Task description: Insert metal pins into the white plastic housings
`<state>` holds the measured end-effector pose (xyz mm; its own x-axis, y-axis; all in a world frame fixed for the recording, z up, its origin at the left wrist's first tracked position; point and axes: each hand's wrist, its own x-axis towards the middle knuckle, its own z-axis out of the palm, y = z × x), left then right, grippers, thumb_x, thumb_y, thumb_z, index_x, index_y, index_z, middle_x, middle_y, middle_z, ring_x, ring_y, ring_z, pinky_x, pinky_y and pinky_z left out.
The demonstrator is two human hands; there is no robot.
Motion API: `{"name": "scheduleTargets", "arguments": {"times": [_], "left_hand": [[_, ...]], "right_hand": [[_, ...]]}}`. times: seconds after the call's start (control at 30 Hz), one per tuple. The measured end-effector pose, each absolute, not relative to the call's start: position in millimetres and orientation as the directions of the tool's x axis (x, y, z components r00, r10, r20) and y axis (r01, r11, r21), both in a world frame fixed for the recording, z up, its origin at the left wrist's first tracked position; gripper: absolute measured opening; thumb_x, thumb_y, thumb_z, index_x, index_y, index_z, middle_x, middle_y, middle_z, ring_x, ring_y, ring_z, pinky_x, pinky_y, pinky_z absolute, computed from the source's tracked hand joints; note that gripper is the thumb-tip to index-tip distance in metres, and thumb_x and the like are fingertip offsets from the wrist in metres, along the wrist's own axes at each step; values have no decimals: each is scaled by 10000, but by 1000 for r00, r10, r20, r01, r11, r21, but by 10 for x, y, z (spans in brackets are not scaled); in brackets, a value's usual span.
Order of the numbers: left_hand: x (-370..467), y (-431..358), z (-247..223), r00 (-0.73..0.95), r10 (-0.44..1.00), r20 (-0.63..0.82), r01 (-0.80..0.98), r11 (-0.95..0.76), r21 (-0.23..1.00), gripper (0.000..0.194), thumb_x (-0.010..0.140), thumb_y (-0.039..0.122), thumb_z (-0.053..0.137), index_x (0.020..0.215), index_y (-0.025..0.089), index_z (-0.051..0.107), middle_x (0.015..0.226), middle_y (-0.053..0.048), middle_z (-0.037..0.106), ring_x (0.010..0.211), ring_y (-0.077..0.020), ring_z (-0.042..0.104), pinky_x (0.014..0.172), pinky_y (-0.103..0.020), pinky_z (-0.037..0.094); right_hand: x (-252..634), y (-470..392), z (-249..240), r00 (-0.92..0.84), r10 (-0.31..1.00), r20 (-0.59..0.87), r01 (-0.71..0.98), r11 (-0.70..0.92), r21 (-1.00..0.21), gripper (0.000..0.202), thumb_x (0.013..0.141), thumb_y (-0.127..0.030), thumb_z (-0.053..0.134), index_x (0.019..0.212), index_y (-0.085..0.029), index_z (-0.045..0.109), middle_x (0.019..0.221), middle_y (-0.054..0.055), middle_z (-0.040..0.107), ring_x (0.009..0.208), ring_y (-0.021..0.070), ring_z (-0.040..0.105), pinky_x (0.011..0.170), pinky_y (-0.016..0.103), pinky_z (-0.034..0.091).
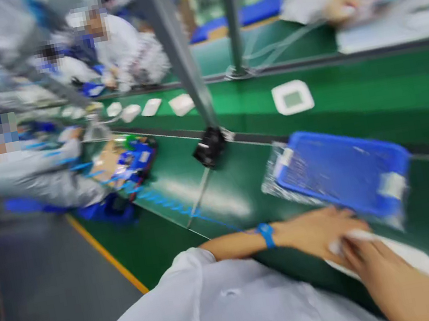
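Note:
A white plastic housing (416,256) with rounded edges lies low over the green bench, in front of my body and partly covered by my hands. My left hand (320,231), with a blue strap on its wrist, grips the left end of this housing; its fingertips are partly hidden. My right hand (396,275) lies across the housing from the right, its bent fingers closed at the left end beside my left fingers. Motion blur hides the fine detail where both hands meet. Just beyond them sits a blue tray (345,170) on clear plastic wrapping.
Behind the tray, a green conveyor (237,98) carries several white housings, one (292,97) with a greyish window. A metal post (178,50) with a black block (210,147) stands left of the tray. A blue coiled cord (167,202) crosses the bench. Co-workers sit left and opposite.

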<state>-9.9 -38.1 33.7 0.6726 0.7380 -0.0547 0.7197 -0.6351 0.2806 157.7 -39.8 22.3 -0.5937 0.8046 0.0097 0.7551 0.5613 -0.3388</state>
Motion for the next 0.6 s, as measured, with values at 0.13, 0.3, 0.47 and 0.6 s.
{"name": "scheduleTargets", "arguments": {"times": [0.13, 0.3, 0.47, 0.6], "left_hand": [[-116, -372, 28, 654, 755, -34, 607, -498, 619, 887, 857, 624, 658, 1494, 50, 431, 1551, -180, 460, 1509, -348, 335, 1292, -495, 241], [-175, -357, -129, 676, 736, 39, 497, -495, 713, 829, 896, 442, 641, 1573, 107, 299, 1621, -144, 365, 1565, -316, 217, 1310, -530, 160], [-219, -408, -72, 680, 733, 22, 492, -479, 727, 770, 973, 479, 541, 1592, 123, 253, 1646, -123, 323, 1577, -282, 177, 1320, -500, 139], [-210, -394, -100, 657, 753, 25, 485, -448, 751, 648, 1047, 475, 366, 1591, 141, 255, 1649, -104, 322, 1581, -271, 159, 1316, -499, 143]], "right_hand": [[1702, -715, 377, -413, 889, -198, 909, 390, -145, 222, 1032, -287, 485, 1101, -200, 676, 1069, 77, 697, 873, 223, 668, 611, 327, 380], [1550, -602, 335, -383, 892, -240, 924, 373, -90, 253, 1065, -252, 430, 1043, -183, 672, 1009, 63, 683, 872, 190, 641, 591, 318, 289], [1607, -721, 538, -405, 888, -216, 914, 395, -90, 251, 1060, -194, 422, 1063, -166, 672, 1029, 64, 666, 847, 183, 639, 552, 318, 276], [1727, -734, 899, -327, 942, -77, 924, 302, -234, 248, 1059, -246, 450, 1141, -185, 675, 981, 40, 690, 779, 170, 645, 581, 296, 354]]}}
